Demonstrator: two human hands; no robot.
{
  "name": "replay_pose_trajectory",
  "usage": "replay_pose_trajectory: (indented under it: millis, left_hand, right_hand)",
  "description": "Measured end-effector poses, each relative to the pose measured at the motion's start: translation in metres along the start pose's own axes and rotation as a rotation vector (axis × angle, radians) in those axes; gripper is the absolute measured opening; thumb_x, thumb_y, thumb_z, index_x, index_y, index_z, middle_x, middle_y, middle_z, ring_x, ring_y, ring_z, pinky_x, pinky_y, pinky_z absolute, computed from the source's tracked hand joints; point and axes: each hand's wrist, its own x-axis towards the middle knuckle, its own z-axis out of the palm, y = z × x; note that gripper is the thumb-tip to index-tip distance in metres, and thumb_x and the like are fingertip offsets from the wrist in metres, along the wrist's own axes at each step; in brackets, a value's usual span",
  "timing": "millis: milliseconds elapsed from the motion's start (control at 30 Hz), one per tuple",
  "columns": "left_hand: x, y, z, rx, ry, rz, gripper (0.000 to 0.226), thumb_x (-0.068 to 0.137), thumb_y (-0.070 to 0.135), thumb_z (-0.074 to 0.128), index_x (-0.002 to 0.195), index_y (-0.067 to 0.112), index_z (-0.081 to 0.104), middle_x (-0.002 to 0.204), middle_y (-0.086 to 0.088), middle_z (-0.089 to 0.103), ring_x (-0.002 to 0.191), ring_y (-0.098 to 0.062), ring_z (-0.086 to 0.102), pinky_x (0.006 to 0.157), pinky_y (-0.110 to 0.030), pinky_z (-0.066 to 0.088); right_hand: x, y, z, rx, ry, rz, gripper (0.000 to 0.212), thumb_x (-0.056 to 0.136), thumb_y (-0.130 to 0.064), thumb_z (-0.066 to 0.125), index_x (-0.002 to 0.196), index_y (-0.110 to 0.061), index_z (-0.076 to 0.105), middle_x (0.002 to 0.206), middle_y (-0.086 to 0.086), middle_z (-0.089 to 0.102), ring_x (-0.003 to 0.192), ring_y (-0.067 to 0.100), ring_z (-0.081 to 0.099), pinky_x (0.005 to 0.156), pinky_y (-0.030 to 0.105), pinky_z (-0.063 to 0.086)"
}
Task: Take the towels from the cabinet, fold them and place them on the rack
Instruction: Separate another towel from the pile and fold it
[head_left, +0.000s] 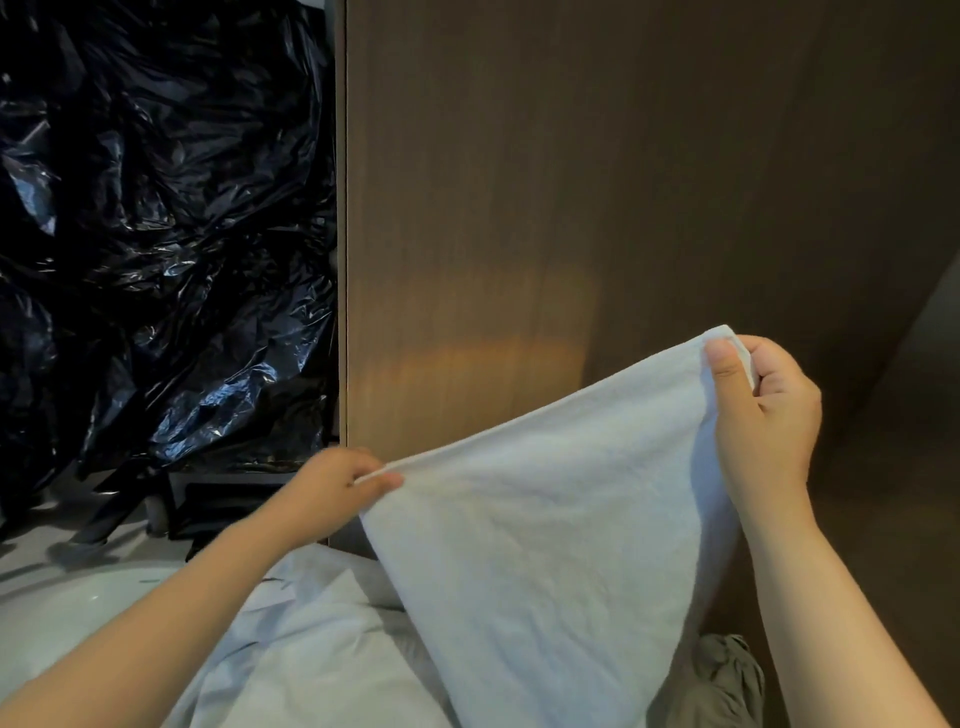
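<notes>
White terry towel (545, 530) stretched between our two hands before a brown wood-grain panel (597, 182). Our left hand (337, 483) pinches the lower corner between thumb and fingers; our right hand (763, 410) pinches the raised corner likewise. The cloth hangs over paler fabric (311, 649). Black plastic sheeting (156, 234) lies at left.

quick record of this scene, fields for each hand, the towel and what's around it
left hand: pinches one top corner of the towel
right hand: pinches the other top corner, held higher
towel: white, hangs spread between the hands
behind: brown wood panel
left side: crumpled black plastic
below: white cloth; grey cloth at lower right
rack: not in view
</notes>
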Motion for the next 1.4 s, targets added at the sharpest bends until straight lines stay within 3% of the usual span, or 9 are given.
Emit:
replay_pose_trajectory:
  millis: [133, 267, 400, 633, 867, 967, 1100, 1333, 1400]
  left_hand:
    - [0.010, -0.002, -0.022, -0.155, 0.261, -0.013, 0.034, 0.091, 0.041, 0.058, 0.071, 0.017, 0.070, 0.069, -0.007, 0.066, 0.067, -0.023, 0.062, 0.066, -0.037, 0.052]
    - [0.013, 0.006, -0.034, -0.365, 0.434, -0.046, 0.020, 0.084, 0.043, 0.067, 0.074, 0.026, 0.072, 0.073, 0.005, 0.070, 0.067, -0.010, 0.063, 0.057, -0.017, 0.049]
    - [0.005, 0.018, -0.049, -0.494, 0.502, -0.002, 0.007, 0.084, 0.036, 0.070, 0.080, 0.031, 0.072, 0.079, 0.020, 0.071, 0.071, 0.005, 0.064, 0.052, -0.008, 0.046]
    - [-0.015, 0.041, -0.068, -0.686, 0.598, 0.072, 0.011, 0.083, 0.026, 0.074, 0.092, 0.029, 0.069, 0.077, 0.024, 0.071, 0.068, 0.007, 0.065, 0.054, -0.008, 0.049]
    - [-0.055, 0.065, -0.064, -0.473, 0.844, 0.009, 0.011, 0.081, 0.036, 0.074, 0.076, 0.029, 0.067, 0.069, 0.011, 0.066, 0.062, 0.004, 0.058, 0.055, -0.018, 0.043]
    - [-0.078, 0.079, -0.057, -0.306, 0.963, 0.033, 0.021, 0.089, 0.036, 0.064, 0.081, 0.019, 0.054, 0.070, 0.013, 0.053, 0.065, 0.011, 0.052, 0.052, -0.013, 0.034]
    - [-0.111, 0.091, -0.036, -0.242, 1.008, 0.033, 0.019, 0.097, 0.029, 0.055, 0.094, 0.015, 0.043, 0.075, 0.013, 0.046, 0.064, -0.002, 0.047, 0.052, -0.024, 0.031]
    - [-0.175, 0.101, -0.004, -0.182, 1.060, -0.026, 0.020, 0.094, 0.032, 0.055, 0.091, 0.015, 0.043, 0.074, 0.015, 0.044, 0.067, 0.017, 0.047, 0.057, -0.002, 0.033]
    - [-0.191, 0.098, 0.001, -0.160, 1.062, -0.036, 0.021, 0.092, 0.035, 0.054, 0.091, 0.017, 0.043, 0.073, 0.015, 0.044, 0.067, 0.018, 0.046, 0.057, -0.003, 0.034]
  right_hand:
    - [0.001, 0.003, -0.006, -0.065, 0.073, 0.018, 0.032, 0.101, -0.038, 0.050, 0.077, -0.018, 0.058, 0.069, -0.007, 0.056, 0.065, 0.000, 0.053, 0.055, 0.003, 0.038]
    - [0.002, -0.001, -0.014, -0.098, 0.136, 0.038, 0.036, 0.101, -0.040, 0.049, 0.076, -0.015, 0.058, 0.068, -0.006, 0.055, 0.064, 0.001, 0.052, 0.057, 0.009, 0.039]
    - [-0.005, -0.011, -0.023, -0.075, 0.168, 0.066, 0.037, 0.101, -0.040, 0.049, 0.074, -0.015, 0.056, 0.067, -0.003, 0.053, 0.062, 0.003, 0.050, 0.055, 0.006, 0.038]
    - [-0.021, -0.033, -0.051, -0.122, 0.180, 0.060, 0.038, 0.102, -0.039, 0.047, 0.081, -0.009, 0.059, 0.072, 0.001, 0.054, 0.064, 0.001, 0.050, 0.060, 0.018, 0.040]
    - [-0.048, -0.039, -0.074, -0.141, 0.219, 0.038, 0.035, 0.101, -0.044, 0.047, 0.080, -0.020, 0.060, 0.071, -0.006, 0.058, 0.068, 0.011, 0.055, 0.061, 0.026, 0.043]
    - [-0.062, -0.040, -0.082, -0.136, 0.210, 0.058, 0.031, 0.101, -0.047, 0.045, 0.082, -0.026, 0.060, 0.072, -0.014, 0.058, 0.070, 0.005, 0.057, 0.058, 0.023, 0.044]
    - [-0.075, -0.038, -0.099, -0.081, 0.149, 0.055, 0.031, 0.102, -0.044, 0.044, 0.081, -0.026, 0.057, 0.071, -0.014, 0.057, 0.069, 0.006, 0.056, 0.057, 0.024, 0.044]
    - [-0.107, -0.031, -0.128, -0.051, 0.044, 0.095, 0.034, 0.102, -0.042, 0.044, 0.080, -0.020, 0.059, 0.071, -0.011, 0.058, 0.069, 0.006, 0.056, 0.055, 0.021, 0.041]
    - [-0.120, -0.029, -0.129, -0.038, 0.011, 0.116, 0.035, 0.102, -0.041, 0.044, 0.080, -0.019, 0.060, 0.071, -0.011, 0.058, 0.068, 0.002, 0.056, 0.055, 0.021, 0.040]
